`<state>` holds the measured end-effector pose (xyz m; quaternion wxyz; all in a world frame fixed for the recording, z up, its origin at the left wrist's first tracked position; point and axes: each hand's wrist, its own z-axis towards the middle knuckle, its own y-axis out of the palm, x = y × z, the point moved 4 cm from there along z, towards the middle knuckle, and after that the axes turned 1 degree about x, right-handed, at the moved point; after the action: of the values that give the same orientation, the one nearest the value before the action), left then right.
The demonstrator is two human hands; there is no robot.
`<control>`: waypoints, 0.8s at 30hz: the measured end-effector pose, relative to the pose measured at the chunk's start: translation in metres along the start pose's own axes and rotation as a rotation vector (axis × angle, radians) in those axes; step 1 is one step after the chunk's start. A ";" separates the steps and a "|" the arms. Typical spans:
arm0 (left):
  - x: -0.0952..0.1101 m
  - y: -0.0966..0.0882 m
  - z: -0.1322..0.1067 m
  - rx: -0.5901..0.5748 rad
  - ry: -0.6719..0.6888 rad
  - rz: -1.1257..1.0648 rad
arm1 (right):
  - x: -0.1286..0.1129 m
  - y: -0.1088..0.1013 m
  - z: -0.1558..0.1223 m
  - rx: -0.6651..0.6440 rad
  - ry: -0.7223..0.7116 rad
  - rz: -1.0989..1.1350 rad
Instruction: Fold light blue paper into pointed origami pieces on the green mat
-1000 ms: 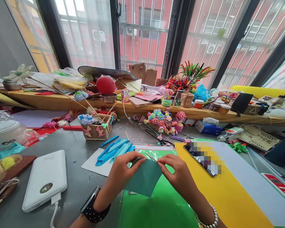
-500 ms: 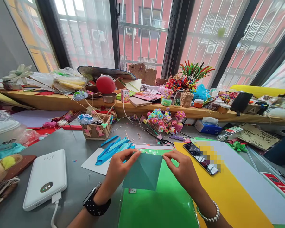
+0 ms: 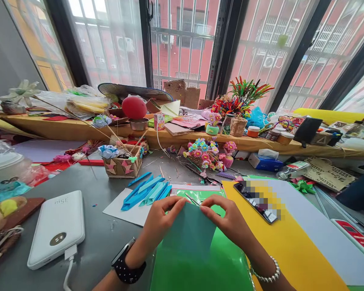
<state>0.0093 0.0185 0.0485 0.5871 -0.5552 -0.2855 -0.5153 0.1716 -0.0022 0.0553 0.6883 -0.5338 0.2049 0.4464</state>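
A teal sheet of paper [image 3: 189, 232] hangs between my two hands above a shiny green folder [image 3: 200, 268]. My left hand [image 3: 164, 218] pinches its upper left edge, thumb against fingers. At the upper right edge my right hand [image 3: 221, 212] holds it in the same kind of pinch. The hands are close together, and the paper's lower part is blurred. Just beyond the fingertips lies a metal tool, perhaps scissors [image 3: 194, 199], partly hidden. Folded blue paper strips [image 3: 147, 192] rest on a white sheet [image 3: 118, 208] beyond my left hand.
Left of my arm stands a white power bank [image 3: 59, 226] with a cable plugged in. A phone [image 3: 256, 202] lies on yellow paper [image 3: 294, 250] to the right. A cardboard box [image 3: 123, 165] and crocheted flowers [image 3: 204, 153] stand farther back, below a crowded shelf [image 3: 176, 139].
My hands have come closer together along the paper's top edge. The paper has turned and swung slightly right and lower. The metal tool beyond the fingertips now shows.
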 end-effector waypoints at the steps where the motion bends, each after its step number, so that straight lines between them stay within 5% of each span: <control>1: 0.002 0.001 0.000 -0.018 0.020 0.014 | -0.001 0.001 0.000 -0.016 -0.008 -0.001; 11: 0.010 0.006 -0.005 -0.135 0.304 0.327 | -0.011 0.009 -0.006 0.002 -0.213 -0.249; 24: 0.007 -0.002 -0.001 -0.093 0.318 0.398 | -0.009 0.000 -0.004 0.055 -0.227 -0.352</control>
<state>0.0093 0.0159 0.0556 0.6882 -0.5389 -0.0509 -0.4831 0.1675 -0.0091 0.0608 0.7888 -0.4885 0.0417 0.3707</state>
